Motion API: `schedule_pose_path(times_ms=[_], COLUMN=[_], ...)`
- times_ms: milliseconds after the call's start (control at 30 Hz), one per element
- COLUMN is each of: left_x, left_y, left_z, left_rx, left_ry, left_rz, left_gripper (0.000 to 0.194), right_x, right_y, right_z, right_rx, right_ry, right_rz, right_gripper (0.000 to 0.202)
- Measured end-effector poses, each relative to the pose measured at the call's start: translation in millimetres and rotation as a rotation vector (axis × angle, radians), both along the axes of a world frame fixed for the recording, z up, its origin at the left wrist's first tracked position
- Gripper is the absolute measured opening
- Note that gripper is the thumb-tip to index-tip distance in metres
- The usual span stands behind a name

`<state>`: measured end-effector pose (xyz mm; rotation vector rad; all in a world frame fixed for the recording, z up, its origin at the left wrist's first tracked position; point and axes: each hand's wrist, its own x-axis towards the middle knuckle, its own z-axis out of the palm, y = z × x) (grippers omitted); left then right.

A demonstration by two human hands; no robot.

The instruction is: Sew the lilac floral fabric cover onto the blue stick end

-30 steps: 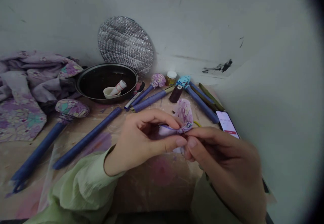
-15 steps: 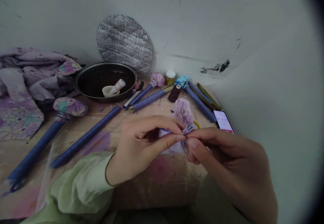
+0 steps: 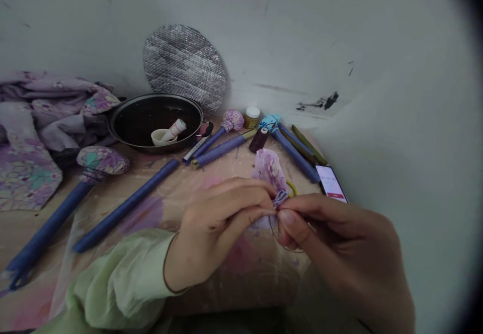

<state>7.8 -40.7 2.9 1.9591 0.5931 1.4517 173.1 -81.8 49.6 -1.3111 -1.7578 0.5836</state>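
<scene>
A small purple floral cloth (image 3: 270, 167) stands up behind my fingertips, its lower part gathered into a tight fold. My left hand (image 3: 221, 231) pinches that fold between thumb and fingers from the left. From the right, my right hand (image 3: 339, 248) is closed, with thumb and forefinger pressed together at the same fold, nearly touching the left fingertips. A thin dark thread (image 3: 274, 233) loops down from the fold and runs under the right fingers. Whether a needle sits between those fingertips is hidden. Just behind the cloth lies a yellow curved handle (image 3: 292, 188), mostly covered.
Cloth-headed blue-wrapped sticks (image 3: 103, 162) and a bare blue-wrapped stick (image 3: 128, 205) lie on the table. A black pan (image 3: 124, 138) holds a small cup (image 3: 164, 138). Beyond the hands are a dark thread spool (image 3: 258, 141), a jar (image 3: 251, 117) and a phone (image 3: 332, 183).
The left hand has rolled slightly, with its fingers now closer together over the fold. The thread loop hangs lower and shows more. The view has shifted a little.
</scene>
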Motion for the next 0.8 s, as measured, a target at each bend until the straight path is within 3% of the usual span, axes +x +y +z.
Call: schedule_pose_path(times_ms=[133, 267, 333, 800], left_x=[0, 1, 1, 1], left_y=[0, 1, 2, 0], left_z=[0.3, 1.2, 1.7, -1.8], left_rx=[-0.052, -0.119, -0.13, -0.06], left_ry=[-0.011, -0.053, -0.075, -0.04], left_rz=[-0.007, 0.03, 0.05, -0.01], left_gripper=[0.011, 0.013, 0.011, 0.018], right_x=[-2, -7, -8, -4], right_y=[0, 0, 0, -1], right_z=[-2.2, -7.8, -11.0, -9.9], right_rx=[-0.02, -0.084, -0.108, -0.212], right_ry=[0.079, 0.237, 0.328, 0.461], right_rz=[-0.014, -0.072, -0.095, 0.024], right_gripper=[0.02, 0.007, 0.013, 0.026])
